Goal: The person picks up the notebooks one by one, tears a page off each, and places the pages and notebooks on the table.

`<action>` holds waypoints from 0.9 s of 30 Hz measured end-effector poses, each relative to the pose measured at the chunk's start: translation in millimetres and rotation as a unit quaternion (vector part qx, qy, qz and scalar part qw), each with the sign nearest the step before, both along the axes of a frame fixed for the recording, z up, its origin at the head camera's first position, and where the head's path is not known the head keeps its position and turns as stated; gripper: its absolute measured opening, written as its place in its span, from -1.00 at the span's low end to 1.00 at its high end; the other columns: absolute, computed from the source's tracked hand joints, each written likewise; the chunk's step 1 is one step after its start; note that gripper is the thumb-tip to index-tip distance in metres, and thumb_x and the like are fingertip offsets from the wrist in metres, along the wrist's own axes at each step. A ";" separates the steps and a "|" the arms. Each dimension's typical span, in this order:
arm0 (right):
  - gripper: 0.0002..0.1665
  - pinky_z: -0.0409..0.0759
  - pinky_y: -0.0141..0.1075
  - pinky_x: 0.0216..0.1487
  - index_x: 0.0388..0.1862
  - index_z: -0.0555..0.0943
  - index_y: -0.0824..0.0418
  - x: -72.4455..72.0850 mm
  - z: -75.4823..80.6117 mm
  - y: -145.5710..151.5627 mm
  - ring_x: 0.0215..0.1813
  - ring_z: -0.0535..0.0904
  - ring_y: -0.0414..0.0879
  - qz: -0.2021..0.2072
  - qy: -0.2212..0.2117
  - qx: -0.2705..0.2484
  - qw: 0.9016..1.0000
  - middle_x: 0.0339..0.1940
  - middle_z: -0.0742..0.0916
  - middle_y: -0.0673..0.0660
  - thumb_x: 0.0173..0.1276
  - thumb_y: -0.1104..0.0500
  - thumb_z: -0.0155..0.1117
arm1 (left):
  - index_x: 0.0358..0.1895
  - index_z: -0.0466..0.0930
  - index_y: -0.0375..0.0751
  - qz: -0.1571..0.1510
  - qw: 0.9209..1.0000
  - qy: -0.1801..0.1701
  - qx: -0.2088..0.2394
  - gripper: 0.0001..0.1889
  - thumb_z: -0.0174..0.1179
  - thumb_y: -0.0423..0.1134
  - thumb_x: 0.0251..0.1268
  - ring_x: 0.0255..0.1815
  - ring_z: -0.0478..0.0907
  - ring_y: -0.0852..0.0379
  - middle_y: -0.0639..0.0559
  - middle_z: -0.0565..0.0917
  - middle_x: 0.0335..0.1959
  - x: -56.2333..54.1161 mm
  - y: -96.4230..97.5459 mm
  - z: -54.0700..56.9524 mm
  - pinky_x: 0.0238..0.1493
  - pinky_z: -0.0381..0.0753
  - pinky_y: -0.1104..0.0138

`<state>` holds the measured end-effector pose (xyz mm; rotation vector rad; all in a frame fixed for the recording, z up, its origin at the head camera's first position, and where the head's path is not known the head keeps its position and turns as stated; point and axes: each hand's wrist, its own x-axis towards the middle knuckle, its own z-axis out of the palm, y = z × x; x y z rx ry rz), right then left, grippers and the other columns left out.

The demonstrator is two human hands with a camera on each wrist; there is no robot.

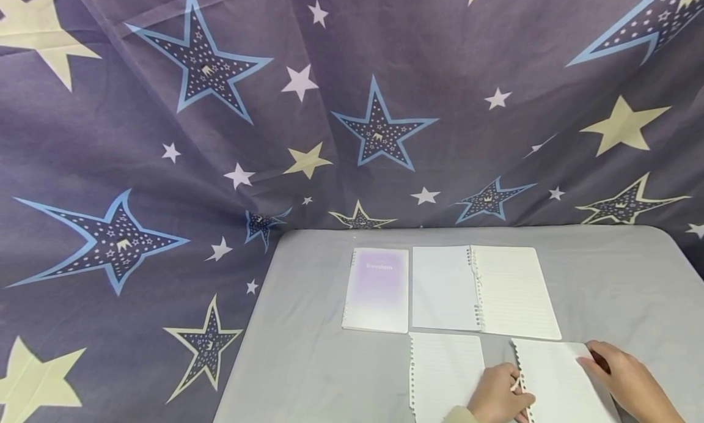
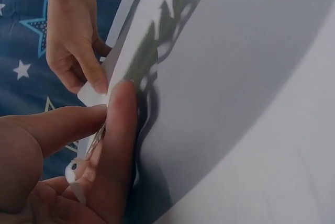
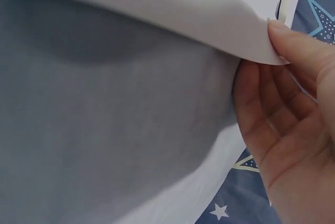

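My left hand [image 1: 497, 392] pinches the punched left edge of a lined loose-leaf sheet [image 1: 561, 380] between thumb and finger. A small curled white strip [image 2: 75, 182] is also tucked in the fingers of that hand. My right hand [image 1: 627, 374] pinches the same paper at its top right corner, thumb above and fingers beneath. In the right wrist view the paper [image 3: 209, 20] bends upward, raised over the grey surface. Just left of it lies another lined sheet [image 1: 447, 368] with holes along its left side, partly covered by my left hand.
Farther back, an open ring notebook [image 1: 517, 288] lies flat, its binding [image 1: 476, 285] between the two halves. Left of it is a closed notebook [image 1: 379, 294] with a purple cover reading "freedom". Star-patterned cloth [image 1: 379, 184] rises behind the grey-covered table [image 1: 308, 325].
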<state>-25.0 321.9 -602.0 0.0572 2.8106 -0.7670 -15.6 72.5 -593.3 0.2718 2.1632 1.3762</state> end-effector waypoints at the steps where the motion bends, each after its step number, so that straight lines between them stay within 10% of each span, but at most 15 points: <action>1: -0.76 0.34 -0.34 -0.54 -0.27 0.58 0.36 -0.4 -0.3 0.4 -0.46 0.37 -0.16 0.000 0.000 -0.001 1.000 -0.54 0.55 -0.03 0.47 0.16 0.20 | -0.28 0.52 -0.18 -0.002 1.000 -0.001 0.005 -0.88 0.29 -0.42 0.25 -0.81 0.57 0.27 0.20 0.52 -0.74 -0.2 -0.9 0.1 -0.69 0.56 0.59; 8: -0.75 0.25 -0.36 -0.54 -0.38 0.51 0.24 -0.4 -1.1 1.4 -0.50 0.30 -0.19 0.000 0.021 0.009 1.000 -0.58 0.45 -0.02 0.49 0.13 0.19 | -0.25 0.55 -0.18 0.004 1.000 -0.002 0.007 -0.93 0.26 -0.35 0.31 -0.83 0.44 0.44 0.19 0.53 -0.75 0.4 -5.5 1.5 -0.71 0.57 0.57; 17: -0.55 0.62 -0.02 -0.32 -0.11 0.49 0.56 -2.7 1.8 -0.9 -0.31 0.57 0.09 -0.021 0.008 0.034 0.999 -0.32 0.62 0.31 0.32 0.16 0.35 | -0.30 0.66 0.04 0.009 0.987 0.074 -0.143 -0.92 0.32 -0.09 0.24 -0.59 0.49 0.45 0.29 0.62 -0.67 -2.6 -13.4 13.9 -0.43 0.49 0.57; 27: -0.49 0.44 0.23 -0.06 -0.04 0.52 0.50 -1.8 12.4 -16.1 -0.05 0.45 0.34 -0.025 0.227 0.011 0.973 -0.13 0.56 0.44 0.20 0.19 0.49 | -0.40 0.70 0.08 0.049 0.980 0.115 -0.156 -0.86 0.25 -0.04 0.29 -0.59 0.49 0.46 0.31 0.65 -0.67 -21.3 -31.2 24.1 -0.44 0.49 0.58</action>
